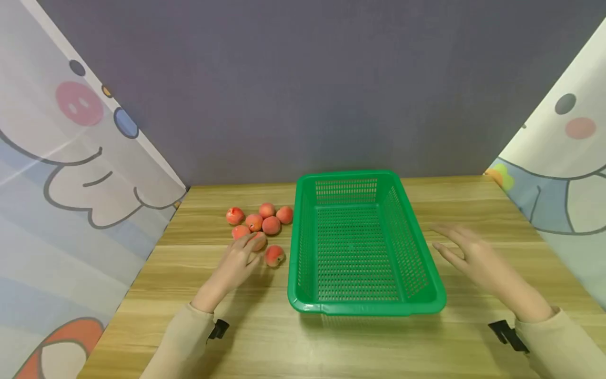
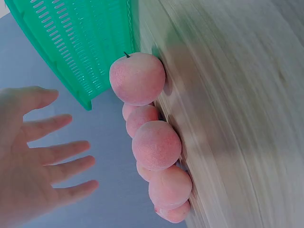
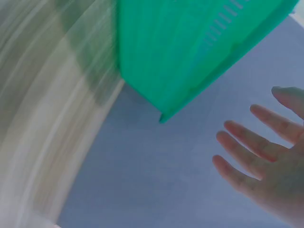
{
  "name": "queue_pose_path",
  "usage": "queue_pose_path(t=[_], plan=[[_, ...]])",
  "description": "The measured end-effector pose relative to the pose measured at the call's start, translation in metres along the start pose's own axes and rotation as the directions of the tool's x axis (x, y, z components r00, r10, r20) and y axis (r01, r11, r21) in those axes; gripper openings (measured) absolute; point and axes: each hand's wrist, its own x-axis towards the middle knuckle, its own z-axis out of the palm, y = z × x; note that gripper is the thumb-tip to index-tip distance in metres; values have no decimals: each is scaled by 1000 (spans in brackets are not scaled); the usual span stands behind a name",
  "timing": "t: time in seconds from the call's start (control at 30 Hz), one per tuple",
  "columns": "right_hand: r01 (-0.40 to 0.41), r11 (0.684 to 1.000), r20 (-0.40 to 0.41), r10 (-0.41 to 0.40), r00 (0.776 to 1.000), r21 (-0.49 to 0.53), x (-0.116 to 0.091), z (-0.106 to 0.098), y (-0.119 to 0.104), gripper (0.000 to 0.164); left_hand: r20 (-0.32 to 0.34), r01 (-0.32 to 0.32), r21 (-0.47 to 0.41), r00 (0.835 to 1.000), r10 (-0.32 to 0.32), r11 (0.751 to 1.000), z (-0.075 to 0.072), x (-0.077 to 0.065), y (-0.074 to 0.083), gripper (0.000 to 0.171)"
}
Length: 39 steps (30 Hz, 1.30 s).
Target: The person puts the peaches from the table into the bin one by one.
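Several reddish-pink peaches lie loosely grouped on the wooden table, left of a green plastic basket (image 1: 366, 309) with slotted walls. My left hand (image 1: 234, 263) is over the near side of the group, partly covering one peach (image 1: 258, 241). In the left wrist view its fingers are spread and hold nothing, with a gap between them and the peaches. One peach (image 1: 274, 256) sits a little apart, between that hand and the basket. To the right of the basket, my right hand (image 1: 480, 260) hovers with fingers extended and holds nothing; the right wrist view shows it apart from the basket wall (image 3: 161, 57).
A dark grey panel (image 1: 331, 89) stands along the table's back edge. Cartoon-printed sheets flank the left (image 1: 57, 210) and right (image 1: 568, 184) sides. Wooden tabletop (image 1: 265, 337) extends in front of the basket. Dark straps sit at both wrists.
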Motion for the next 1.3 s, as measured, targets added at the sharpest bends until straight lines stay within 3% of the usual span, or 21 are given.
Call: queue_pose_path(t=[0.23,0.6,0.7,0.97,1.3], plan=[[96,995,-1,-96,995,-14,-8,-1,-25,40,-48,-46,2,998,46,999,0,1,2,39],[237,971,-12,-238,971,-24,-22,7,-57,50,-65,-54,-24,997,53,998,4,3,-1,34],[269,963,-6,-269,963,-31,-27,12,-59,52,-69,-65,-38,996,62,997,6,3,-2,33],[300,954,101,-298,949,-6,-36,26,-64,47,-22,-53,-102,998,51,993,12,1,-2,31],[383,922,163,-385,908,46,-36,43,-58,39,-8,-96,-136,995,96,986,17,3,-3,34]])
